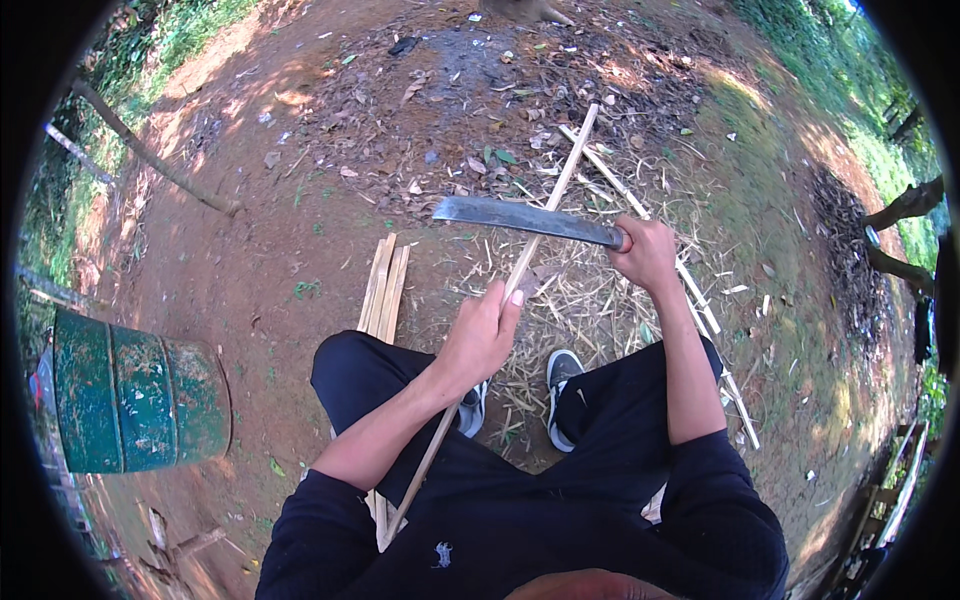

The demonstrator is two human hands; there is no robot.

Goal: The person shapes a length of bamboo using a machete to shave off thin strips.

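My left hand (478, 335) is closed around a long, pale wooden strip (562, 187), which slants from beside my left hip up and away to the right. In my right hand (645, 253) is the handle of a machete (530, 217). Its broad grey blade points left and lies across the strip beyond my left hand; whether the edge bites into the wood I cannot tell. Several similar strips (388, 285) lie bundled beside my left knee. More thin strips (697, 290) lie on the ground along my right side.
Wood shavings (520, 390) litter the ground between and beyond my shoes (563, 385). A green, rust-marked metal drum (140, 395) stands at the left. Dry leaves (415, 185) are scattered over the brown soil ahead. A thin trunk (150, 150) leans at the far left, and thicker branches (900, 235) show at the right.
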